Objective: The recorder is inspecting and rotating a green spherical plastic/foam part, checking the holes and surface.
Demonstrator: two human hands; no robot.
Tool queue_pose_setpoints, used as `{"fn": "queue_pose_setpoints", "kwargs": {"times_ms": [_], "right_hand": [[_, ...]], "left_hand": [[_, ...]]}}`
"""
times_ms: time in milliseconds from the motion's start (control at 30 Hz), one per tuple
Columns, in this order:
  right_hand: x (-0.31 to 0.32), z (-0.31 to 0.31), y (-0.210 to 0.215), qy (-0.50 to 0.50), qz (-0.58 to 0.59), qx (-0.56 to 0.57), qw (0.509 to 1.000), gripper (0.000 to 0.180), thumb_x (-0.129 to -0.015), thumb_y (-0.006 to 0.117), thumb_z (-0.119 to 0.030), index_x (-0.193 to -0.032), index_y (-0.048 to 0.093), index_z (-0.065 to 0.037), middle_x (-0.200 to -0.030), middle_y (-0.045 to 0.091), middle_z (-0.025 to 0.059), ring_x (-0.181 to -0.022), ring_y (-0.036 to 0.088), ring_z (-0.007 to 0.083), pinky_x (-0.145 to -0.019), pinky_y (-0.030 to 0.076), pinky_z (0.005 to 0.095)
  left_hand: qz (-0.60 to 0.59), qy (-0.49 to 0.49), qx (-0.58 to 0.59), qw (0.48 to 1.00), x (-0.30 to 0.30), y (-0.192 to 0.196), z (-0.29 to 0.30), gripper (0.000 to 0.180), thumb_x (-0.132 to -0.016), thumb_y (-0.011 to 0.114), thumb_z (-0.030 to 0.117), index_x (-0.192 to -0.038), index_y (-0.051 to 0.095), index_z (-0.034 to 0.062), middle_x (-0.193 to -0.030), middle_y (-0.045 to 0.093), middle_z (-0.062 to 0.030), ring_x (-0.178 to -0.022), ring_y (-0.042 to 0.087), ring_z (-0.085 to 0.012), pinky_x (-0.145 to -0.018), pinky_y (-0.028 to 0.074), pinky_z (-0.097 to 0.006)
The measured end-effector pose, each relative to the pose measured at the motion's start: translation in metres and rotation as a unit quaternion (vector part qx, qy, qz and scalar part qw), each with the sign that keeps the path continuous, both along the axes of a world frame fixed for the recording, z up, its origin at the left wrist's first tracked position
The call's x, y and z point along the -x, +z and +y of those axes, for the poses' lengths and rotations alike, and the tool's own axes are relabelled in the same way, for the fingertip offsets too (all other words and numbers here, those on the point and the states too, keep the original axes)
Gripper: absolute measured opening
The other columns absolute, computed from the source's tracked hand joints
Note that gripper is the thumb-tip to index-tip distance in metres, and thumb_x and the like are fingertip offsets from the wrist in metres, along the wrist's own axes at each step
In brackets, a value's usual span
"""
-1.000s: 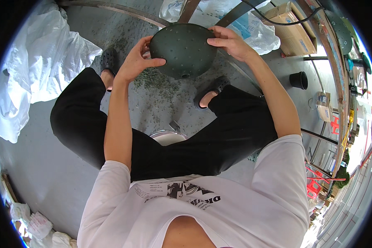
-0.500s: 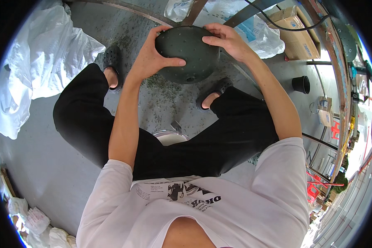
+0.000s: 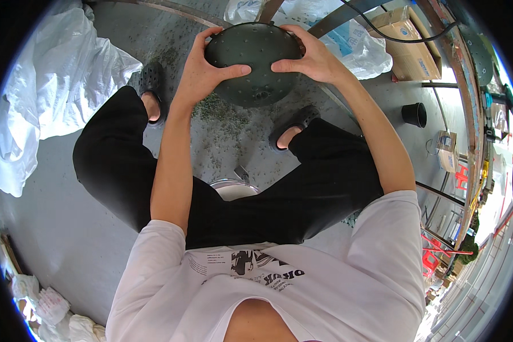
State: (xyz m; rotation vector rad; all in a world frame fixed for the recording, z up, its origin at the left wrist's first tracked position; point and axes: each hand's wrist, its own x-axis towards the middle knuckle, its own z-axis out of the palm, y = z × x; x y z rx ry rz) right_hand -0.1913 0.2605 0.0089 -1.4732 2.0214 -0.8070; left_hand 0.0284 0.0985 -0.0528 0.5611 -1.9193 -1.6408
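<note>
A dark green round dome point(image 3: 259, 85), dotted with small raised or pitted spots, is held up between my hands above the floor. My left hand point(image 3: 199, 74) grips its left side, with the thumb lying over the top surface and the fingers bent round the far edge. On the other side my right hand point(image 3: 313, 57) holds it the same way, its thumb pointing inward toward the left one. A cluster of small marks shows near the dome's near edge. The underside and most fingertips are hidden.
A rusty metal frame point(image 3: 268, 10) stands just beyond the dome. Dark green bits point(image 3: 228, 128) litter the floor between my feet. White plastic sheeting point(image 3: 62, 74) lies left; a clear bag point(image 3: 365, 54), a cardboard box point(image 3: 407, 48) and a black pot point(image 3: 414, 115) are right.
The dome has shifted slightly left and away from me and has turned, bringing a cluster of marks to the near edge. My right thumb now lies lower on its surface.
</note>
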Motion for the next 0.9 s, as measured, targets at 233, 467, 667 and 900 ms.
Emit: {"fn": "queue_pose_setpoints", "kwargs": {"times_ms": [233,467,667,900], "right_hand": [[-0.003,-0.008,0.0,-0.028,0.023,-0.007,0.999,0.109,-0.068,0.087,-0.064,-0.145,0.047,0.002,-0.129,0.064,0.0232,-0.121,0.063,0.0346,-0.104,0.049,0.0404],[-0.003,-0.013,0.003,-0.028,-0.038,0.02,0.999,0.1,-0.073,0.087,-0.054,-0.143,0.047,0.006,-0.127,0.064,0.0231,-0.118,0.064,0.0319,-0.102,0.05,0.0381],[-0.001,-0.011,0.002,-0.025,-0.023,0.006,0.999,0.092,-0.077,0.088,-0.045,-0.142,0.047,0.006,-0.126,0.064,0.022,-0.117,0.063,0.0302,-0.101,0.05,0.0377],[0.002,-0.01,0.002,-0.031,-0.05,0.008,0.998,0.093,-0.077,0.088,-0.045,-0.142,0.047,0.006,-0.124,0.065,0.0221,-0.116,0.064,0.0294,-0.1,0.05,0.0371]], "left_hand": [[0.032,0.017,-0.021,0.999,0.0,0.006,-0.005,0.1,-0.063,0.097,0.033,-0.145,0.048,0.003,-0.121,0.063,-0.0189,-0.11,0.066,-0.0276,-0.09,0.058,-0.038],[0.023,0.043,-0.014,0.999,-0.001,0.011,-0.006,0.092,-0.065,0.095,0.037,-0.14,0.055,0.0009,-0.124,0.064,-0.02,-0.109,0.067,-0.0278,-0.091,0.057,-0.038],[0.032,0.043,0.011,0.999,0.002,0.011,-0.005,0.093,-0.064,0.095,0.037,-0.14,0.055,0.0002,-0.122,0.066,-0.0198,-0.108,0.069,-0.0275,-0.091,0.057,-0.038],[0.044,0.04,-0.003,0.998,0.003,0.014,-0.004,0.093,-0.064,0.095,0.036,-0.139,0.055,-0.0011,-0.122,0.067,-0.0195,-0.108,0.069,-0.0265,-0.092,0.057,-0.037]]}}
